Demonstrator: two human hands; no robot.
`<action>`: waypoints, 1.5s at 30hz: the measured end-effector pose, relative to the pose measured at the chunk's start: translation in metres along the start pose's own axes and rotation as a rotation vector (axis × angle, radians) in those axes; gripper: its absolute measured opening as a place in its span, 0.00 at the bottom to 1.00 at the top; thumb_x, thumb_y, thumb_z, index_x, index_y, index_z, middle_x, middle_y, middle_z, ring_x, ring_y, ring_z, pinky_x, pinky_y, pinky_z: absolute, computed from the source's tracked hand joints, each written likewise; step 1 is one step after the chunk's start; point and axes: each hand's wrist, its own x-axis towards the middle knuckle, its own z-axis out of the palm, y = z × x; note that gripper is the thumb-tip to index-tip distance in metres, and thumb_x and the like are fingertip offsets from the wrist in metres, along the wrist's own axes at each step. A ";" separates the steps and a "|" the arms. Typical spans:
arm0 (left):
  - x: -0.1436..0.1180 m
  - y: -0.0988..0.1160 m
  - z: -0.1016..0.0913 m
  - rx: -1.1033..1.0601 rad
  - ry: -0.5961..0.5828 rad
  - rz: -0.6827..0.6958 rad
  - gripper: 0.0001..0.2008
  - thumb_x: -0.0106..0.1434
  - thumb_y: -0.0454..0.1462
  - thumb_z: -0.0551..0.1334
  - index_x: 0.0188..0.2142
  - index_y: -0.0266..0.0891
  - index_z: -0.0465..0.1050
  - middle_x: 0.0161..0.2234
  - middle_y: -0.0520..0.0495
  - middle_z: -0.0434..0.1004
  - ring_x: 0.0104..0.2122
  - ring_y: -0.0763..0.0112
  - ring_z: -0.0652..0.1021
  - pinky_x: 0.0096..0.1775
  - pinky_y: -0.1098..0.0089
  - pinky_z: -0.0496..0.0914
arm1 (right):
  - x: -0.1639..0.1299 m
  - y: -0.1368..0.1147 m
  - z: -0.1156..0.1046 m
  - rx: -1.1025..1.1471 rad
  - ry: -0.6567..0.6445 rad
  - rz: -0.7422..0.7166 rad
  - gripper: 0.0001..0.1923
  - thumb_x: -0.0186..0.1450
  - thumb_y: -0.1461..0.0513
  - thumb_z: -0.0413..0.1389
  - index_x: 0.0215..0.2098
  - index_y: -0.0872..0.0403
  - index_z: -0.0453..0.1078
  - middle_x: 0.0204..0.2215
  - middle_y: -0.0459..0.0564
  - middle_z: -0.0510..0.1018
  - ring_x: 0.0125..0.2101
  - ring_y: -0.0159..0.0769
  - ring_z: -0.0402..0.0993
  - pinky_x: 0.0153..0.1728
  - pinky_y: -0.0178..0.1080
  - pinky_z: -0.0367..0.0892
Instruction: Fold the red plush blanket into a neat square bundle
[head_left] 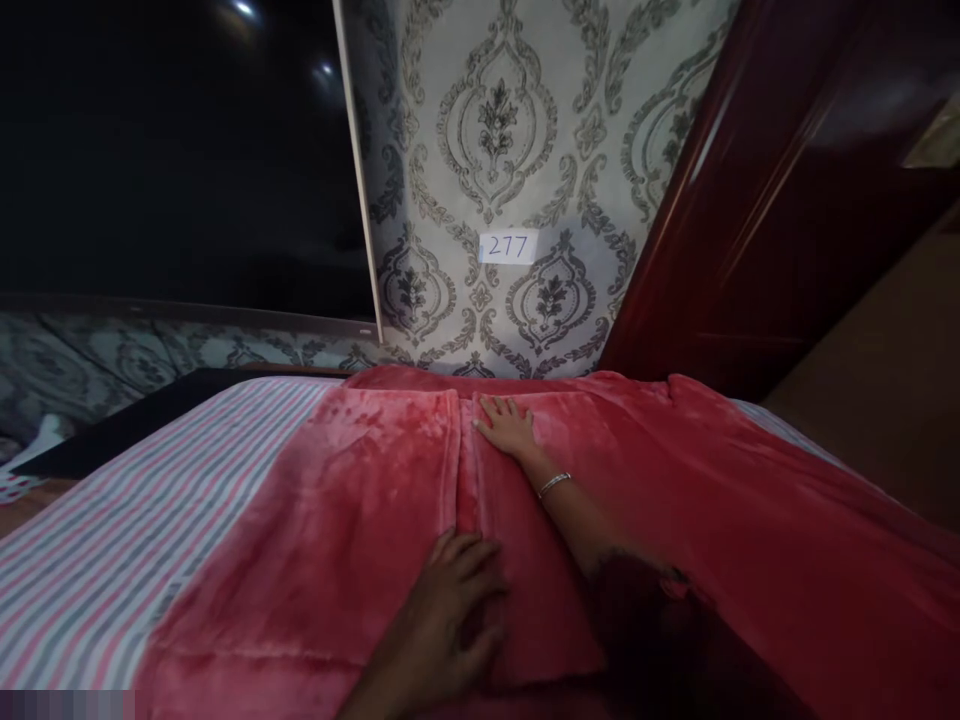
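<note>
Pressing flat, your left hand [450,620] and right hand [510,425] rest on the folded red fleece blanket [337,520], fingers [469,555] extended, slightly spread, gripping nothing.

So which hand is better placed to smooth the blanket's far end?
Probably the right hand: it lies flat at the far end of the red blanket, by the fold. The left hand rests near the close edge.

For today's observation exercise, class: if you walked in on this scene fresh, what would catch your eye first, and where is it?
The bright red plush blanket dominates, spread over a pink-and-grey striped sheet. Both hands press flat along its folded edges at the centre: the left hand near the camera, the right hand farther off, with a silver bracelet on that wrist. Behind, a white label reading 277 sits on the patterned wallpaper.
</note>
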 end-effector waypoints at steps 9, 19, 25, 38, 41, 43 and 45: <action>0.003 -0.005 0.002 -0.018 0.006 0.064 0.17 0.66 0.41 0.63 0.53 0.45 0.76 0.63 0.42 0.70 0.62 0.55 0.69 0.66 0.46 0.58 | -0.070 0.024 -0.019 0.108 -0.094 -0.204 0.31 0.75 0.52 0.46 0.73 0.50 0.51 0.72 0.49 0.48 0.71 0.45 0.42 0.70 0.48 0.43; 0.005 -0.005 0.007 -0.027 -0.012 0.089 0.17 0.68 0.39 0.59 0.56 0.44 0.73 0.65 0.44 0.67 0.64 0.57 0.65 0.67 0.45 0.54 | -0.229 0.059 0.036 0.144 0.161 -0.329 0.28 0.74 0.53 0.48 0.71 0.44 0.57 0.71 0.48 0.53 0.71 0.44 0.43 0.68 0.59 0.46; 0.006 -0.005 0.007 -0.046 -0.003 0.087 0.16 0.69 0.40 0.58 0.54 0.42 0.74 0.65 0.42 0.67 0.64 0.57 0.66 0.67 0.45 0.53 | -0.234 0.065 0.040 0.331 0.248 -0.344 0.24 0.74 0.52 0.48 0.65 0.47 0.67 0.66 0.53 0.65 0.68 0.46 0.55 0.66 0.60 0.52; 0.004 -0.010 -0.001 -0.208 -0.024 0.143 0.22 0.60 0.30 0.56 0.52 0.47 0.75 0.66 0.49 0.66 0.68 0.57 0.59 0.65 0.45 0.58 | -0.288 0.054 0.027 0.414 0.250 -0.431 0.25 0.70 0.52 0.57 0.64 0.43 0.67 0.61 0.54 0.70 0.62 0.49 0.64 0.62 0.57 0.63; 0.005 -0.009 -0.004 -0.149 -0.089 0.175 0.28 0.55 0.28 0.57 0.55 0.47 0.73 0.68 0.49 0.61 0.69 0.56 0.56 0.67 0.44 0.53 | -0.291 0.044 0.031 0.354 0.209 -0.431 0.31 0.67 0.54 0.60 0.67 0.44 0.62 0.62 0.54 0.67 0.62 0.50 0.63 0.61 0.57 0.64; 0.005 -0.008 -0.005 -0.126 -0.124 0.185 0.30 0.54 0.28 0.57 0.56 0.47 0.72 0.70 0.48 0.58 0.70 0.56 0.55 0.68 0.44 0.51 | -0.291 0.039 0.034 0.316 0.214 -0.414 0.31 0.67 0.57 0.59 0.67 0.45 0.61 0.61 0.54 0.68 0.61 0.49 0.64 0.61 0.58 0.63; 0.005 -0.009 -0.005 -0.119 -0.142 0.181 0.29 0.55 0.29 0.58 0.56 0.46 0.71 0.70 0.47 0.57 0.70 0.55 0.54 0.68 0.44 0.50 | -0.289 0.036 0.038 0.294 0.254 -0.407 0.28 0.67 0.61 0.57 0.65 0.47 0.64 0.58 0.55 0.71 0.59 0.49 0.65 0.60 0.57 0.64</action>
